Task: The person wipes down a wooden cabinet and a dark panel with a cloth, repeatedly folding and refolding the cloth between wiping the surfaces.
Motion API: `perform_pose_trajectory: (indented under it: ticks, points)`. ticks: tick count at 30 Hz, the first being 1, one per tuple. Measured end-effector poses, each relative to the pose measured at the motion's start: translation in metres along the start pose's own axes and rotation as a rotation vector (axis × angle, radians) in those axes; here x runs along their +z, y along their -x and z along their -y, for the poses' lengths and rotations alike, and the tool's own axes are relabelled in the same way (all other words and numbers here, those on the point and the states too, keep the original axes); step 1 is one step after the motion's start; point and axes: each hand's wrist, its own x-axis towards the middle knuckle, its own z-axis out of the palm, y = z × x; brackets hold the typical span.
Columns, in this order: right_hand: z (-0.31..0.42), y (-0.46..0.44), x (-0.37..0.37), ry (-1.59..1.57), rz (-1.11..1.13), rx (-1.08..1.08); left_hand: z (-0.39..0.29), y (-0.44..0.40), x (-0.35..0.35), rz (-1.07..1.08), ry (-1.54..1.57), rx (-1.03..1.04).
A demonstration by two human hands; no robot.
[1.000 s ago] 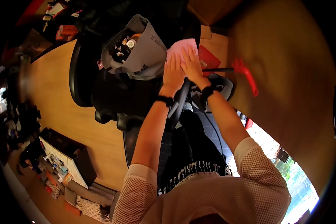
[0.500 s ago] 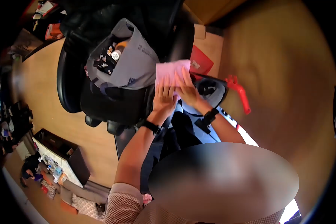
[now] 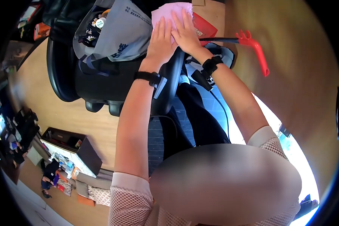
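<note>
A pink cloth (image 3: 165,12) lies spread at the top centre, on the armrest side of a black chair (image 3: 100,84). My left hand (image 3: 161,44) rests flat on its lower left part, fingers stretched out. Beside it, my right hand (image 3: 186,35) presses flat on the cloth's right part, fingers apart. The thumbs are close together. Each wrist wears a black band. Just left of the cloth stands a grey bag (image 3: 130,34) with a white-capped bottle (image 3: 100,22) and flowered fabric in it.
Right of my hands are a red packet (image 3: 204,27), a red hooked handle (image 3: 258,51) on a black rod, and a grey-white bag (image 3: 224,54). A cable hangs by my right forearm. A marble-topped table (image 3: 73,160) and a person (image 3: 49,177) are at the lower left.
Both hands and the cloth have moved down and then up in the view, which has itself shifted. The hands stay flat on the cloth. The grey bag appears farther up and left.
</note>
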Motion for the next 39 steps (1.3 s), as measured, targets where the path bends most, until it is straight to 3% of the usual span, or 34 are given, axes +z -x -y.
perform_pose_trajectory:
  ticks: [6, 12, 15, 17, 23, 28, 31, 33, 34, 36, 39]
  points:
    - [0.043, 0.054, -0.001, 0.033, 0.028, 0.098, -0.021, 0.055, -0.033, 0.061, -0.061, 0.120]
    - [0.092, 0.116, -0.005, 0.089, 0.085, 0.204, -0.044, 0.123, -0.048, 0.222, -0.045, 0.078]
    - [0.118, 0.147, -0.017, 0.347, 0.363, 0.098, -0.051, 0.164, -0.054, 0.277, 0.007, 0.013]
    - [0.130, 0.178, -0.016, 0.041, 0.078, 0.165, -0.064, 0.195, -0.060, 0.323, 0.056, -0.037]
    - [0.178, 0.271, -0.011, 0.073, 0.163, 0.172, -0.085, 0.290, -0.077, 0.428, 0.056, -0.067]
    - [0.210, 0.327, -0.008, 0.112, 0.205, 0.152, -0.072, 0.334, -0.075, 0.369, 0.321, -0.230]
    - [0.205, 0.326, -0.008, 0.141, 0.241, 0.153, -0.052, 0.311, -0.065, 0.408, 0.324, -0.447]
    - [0.203, 0.317, -0.009, 0.104, 0.143, 0.138, -0.058, 0.285, -0.077, 0.355, 0.285, -0.378]
    - [0.204, 0.308, -0.007, 0.153, 0.137, 0.233, -0.057, 0.279, -0.081, 0.463, 0.307, -0.441]
    - [0.208, 0.284, -0.009, 0.189, 0.008, 0.388, -0.053, 0.287, -0.079, 0.410, 0.350, -0.378]
    - [0.200, 0.268, -0.015, 0.306, 0.053, 0.337, -0.040, 0.312, -0.061, 0.303, 0.331, -0.324]
